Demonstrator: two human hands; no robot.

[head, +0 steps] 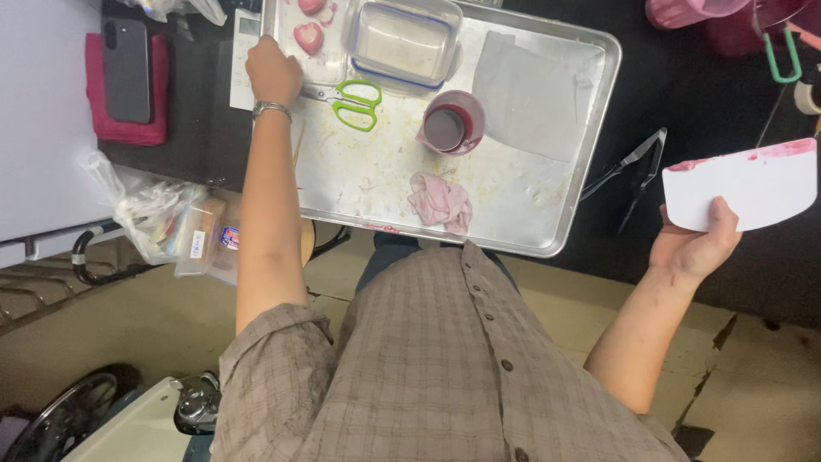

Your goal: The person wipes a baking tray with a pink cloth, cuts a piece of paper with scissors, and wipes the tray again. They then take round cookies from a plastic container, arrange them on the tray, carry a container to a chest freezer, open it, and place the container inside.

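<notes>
Your left hand [274,73] rests closed at the metal tray's [590,162] left edge, beside the green scissors [355,104]; whether it grips anything, you can't tell from here. Pink heart pieces [308,36] already sit shaped, though pink dough [440,203] remains unworked. Your right hand [697,244] grasps the pink-smeared white scraper [744,184] off the tray.
</notes>
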